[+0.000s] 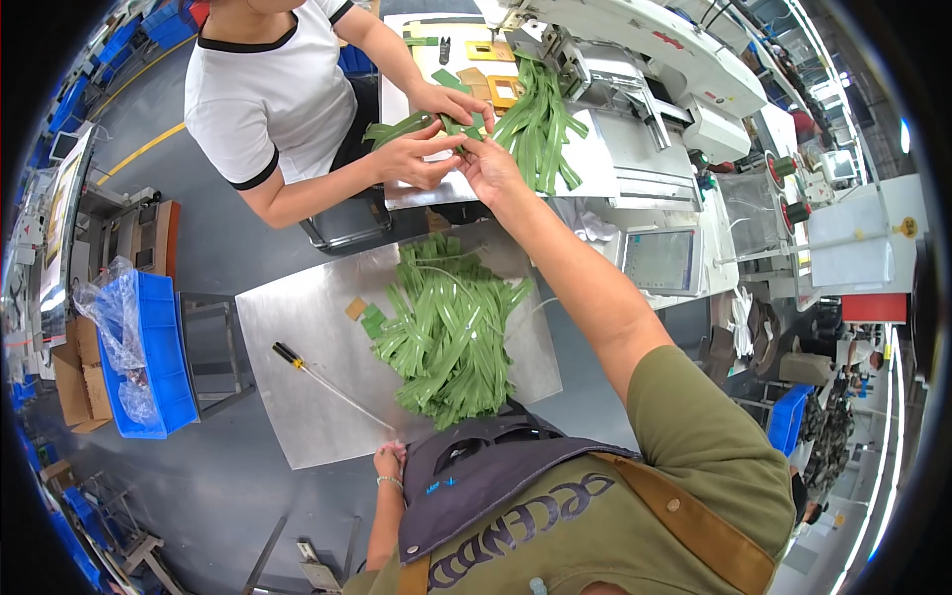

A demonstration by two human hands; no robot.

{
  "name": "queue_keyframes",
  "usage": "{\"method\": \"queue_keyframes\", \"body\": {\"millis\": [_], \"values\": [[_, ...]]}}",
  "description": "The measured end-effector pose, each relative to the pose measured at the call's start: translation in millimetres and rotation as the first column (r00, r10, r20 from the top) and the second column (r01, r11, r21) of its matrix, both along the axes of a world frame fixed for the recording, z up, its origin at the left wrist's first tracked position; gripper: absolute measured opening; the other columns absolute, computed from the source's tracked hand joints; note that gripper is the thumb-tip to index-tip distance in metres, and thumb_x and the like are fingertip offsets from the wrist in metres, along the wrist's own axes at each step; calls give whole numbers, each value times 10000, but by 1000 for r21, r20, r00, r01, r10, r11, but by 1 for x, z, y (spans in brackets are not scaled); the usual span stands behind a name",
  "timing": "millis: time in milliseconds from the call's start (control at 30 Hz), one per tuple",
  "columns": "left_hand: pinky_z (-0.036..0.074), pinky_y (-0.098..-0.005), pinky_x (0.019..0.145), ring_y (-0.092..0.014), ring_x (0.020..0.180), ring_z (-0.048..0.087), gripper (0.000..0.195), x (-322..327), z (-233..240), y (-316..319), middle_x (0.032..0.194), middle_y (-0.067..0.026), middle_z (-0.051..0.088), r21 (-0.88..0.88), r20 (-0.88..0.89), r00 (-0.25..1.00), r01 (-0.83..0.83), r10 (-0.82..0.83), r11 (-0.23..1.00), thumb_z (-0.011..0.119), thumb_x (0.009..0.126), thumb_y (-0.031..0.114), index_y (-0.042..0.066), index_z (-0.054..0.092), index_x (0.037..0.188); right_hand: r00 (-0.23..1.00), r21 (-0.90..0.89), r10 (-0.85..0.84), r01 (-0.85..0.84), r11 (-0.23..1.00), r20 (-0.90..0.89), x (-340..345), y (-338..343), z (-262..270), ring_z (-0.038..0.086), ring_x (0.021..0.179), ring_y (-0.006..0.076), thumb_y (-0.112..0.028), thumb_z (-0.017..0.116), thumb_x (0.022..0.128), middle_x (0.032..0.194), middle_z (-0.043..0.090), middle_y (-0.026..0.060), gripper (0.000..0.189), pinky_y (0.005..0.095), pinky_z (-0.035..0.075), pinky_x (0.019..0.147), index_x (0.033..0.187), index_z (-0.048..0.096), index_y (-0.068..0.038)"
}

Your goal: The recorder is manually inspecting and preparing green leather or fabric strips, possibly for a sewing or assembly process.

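Note:
My right hand (491,169) reaches far out to a co-worker's hands (424,152). Its fingertips pinch the edge of a small green fabric piece (470,132), which the co-worker also holds. My left hand (390,460) is low beside the near edge of a metal-topped table (320,416); its fingers are partly hidden, so what it holds cannot be told. On that table lies a large heap of green fabric strips (454,335). Left of the heap rests a long thin metal rod with a black and yellow handle (288,355), its far end close to my left hand.
Small green and tan squares (364,316) lie by the heap. An industrial sewing machine (595,67) stands over a white worktop (595,163) with more green strips (532,134), yellow frames (504,91) and black thread snips (445,50). A screen (659,259) is at right, a blue crate (141,357) at left.

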State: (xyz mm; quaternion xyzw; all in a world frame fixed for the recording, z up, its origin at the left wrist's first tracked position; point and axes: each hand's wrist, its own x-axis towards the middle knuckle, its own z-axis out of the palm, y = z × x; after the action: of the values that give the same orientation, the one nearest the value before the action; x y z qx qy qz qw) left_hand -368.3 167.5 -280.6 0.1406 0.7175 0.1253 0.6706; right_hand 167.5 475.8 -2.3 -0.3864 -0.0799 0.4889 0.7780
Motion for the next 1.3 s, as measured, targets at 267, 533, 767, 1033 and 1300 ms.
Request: {"method": "queue_keyframes", "body": {"millis": [267,533,767,1033,1300], "values": [[428,-220,521,-79,607,552,130,52,52,45,796,-57,680,429,-27,972,220,-231,876,515,971,115,35,603,1023,987,-56,149,-146,988,59,-14,-68,30,626,918,118,-40,639,930,1011,652,30,194,236,513,778,1117,587,-46],[493,-303,830,-180,933,606,295,199,296,120,1044,-87,627,912,-221,836,359,-502,197,500,972,35,22,606,1247,904,-228,380,-335,914,195,-42,-173,79,621,910,109,-75,673,922,1012,663,0,133,249,491,808,1049,635,-64],[520,-336,848,-268,1040,606,492,266,377,134,1221,-145,603,895,-440,783,346,-439,-281,685,843,-3,61,586,1321,799,-238,597,-567,788,74,-82,-233,86,626,926,79,-89,684,916,1039,665,-3,211,255,509,846,1120,639,-62],[471,-245,624,-122,725,594,149,264,322,87,863,-49,655,918,-83,862,261,-500,297,677,917,87,-15,681,1026,781,-187,615,-624,759,-110,-87,-277,73,684,959,169,-200,578,1002,1013,675,55,215,273,559,821,1106,644,-23],[483,-251,608,-99,666,579,258,282,328,63,836,-41,660,643,431,888,-175,-163,746,643,973,256,3,652,930,802,-150,584,-597,788,-126,-91,-298,63,699,929,188,-220,523,1022,996,694,113,263,283,556,827,1074,618,20]]}}
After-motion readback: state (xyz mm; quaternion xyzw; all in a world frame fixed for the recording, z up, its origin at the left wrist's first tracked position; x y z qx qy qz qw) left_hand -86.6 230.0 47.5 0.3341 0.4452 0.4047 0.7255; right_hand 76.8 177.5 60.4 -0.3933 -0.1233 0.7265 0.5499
